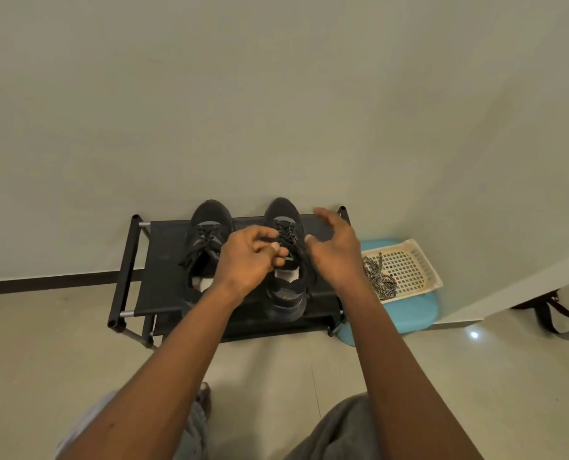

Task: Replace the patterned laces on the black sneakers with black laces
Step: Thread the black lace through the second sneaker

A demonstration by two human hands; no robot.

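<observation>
Two black sneakers stand side by side on a black shoe rack, toes to the wall. The left sneaker carries a black lace with loose ends trailing left. The right sneaker is threaded with a black lace. My left hand hovers over the right sneaker's tongue with fingers curled, pinching the black lace near the top eyelets. My right hand is beside that sneaker's right side, fingers spread and relaxed, holding nothing that I can see. The patterned black-and-white laces lie in a cream basket.
The cream plastic basket rests on a light blue stool right of the rack. A plain wall is directly behind. A dark bag strap lies on the tiled floor at far right. My knees are at the bottom edge.
</observation>
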